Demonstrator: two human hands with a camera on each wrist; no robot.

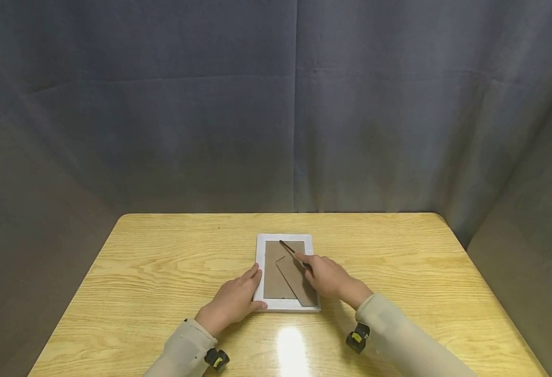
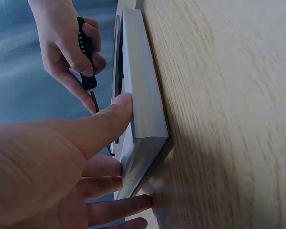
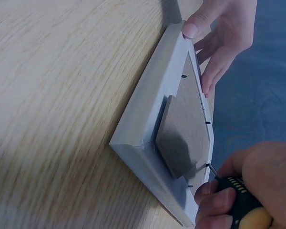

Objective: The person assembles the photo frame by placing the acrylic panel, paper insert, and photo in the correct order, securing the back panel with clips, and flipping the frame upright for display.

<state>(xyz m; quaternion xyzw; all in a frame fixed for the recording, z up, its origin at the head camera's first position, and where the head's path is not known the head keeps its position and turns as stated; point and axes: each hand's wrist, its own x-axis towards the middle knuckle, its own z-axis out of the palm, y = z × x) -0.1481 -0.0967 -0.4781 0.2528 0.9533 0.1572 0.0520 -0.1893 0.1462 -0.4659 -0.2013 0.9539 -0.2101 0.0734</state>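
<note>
Wooden counter (image 1: 163, 262) carrying white picture frame (image 1: 285, 238), lying face down at middle, brown backing board (image 1: 276, 277) showing. Right hand (image 1: 328, 276) gripping screwdriver (image 1: 292, 253), tip resting on backing. Left hand (image 1: 233, 301) bracing frame's left edge, fingers straight. Grey curtain (image 1: 210, 104) hanging behind.

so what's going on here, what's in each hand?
A person works on a white picture frame lying face down on a wooden table, its brown backing board and stand facing up. The left hand steadies the frame's left edge, thumb on the rim. The right hand grips a black-and-yellow screwdriver, with the tip at the upper part of the backing, near one of the small metal tabs. The backing is still seated in the frame.
</note>
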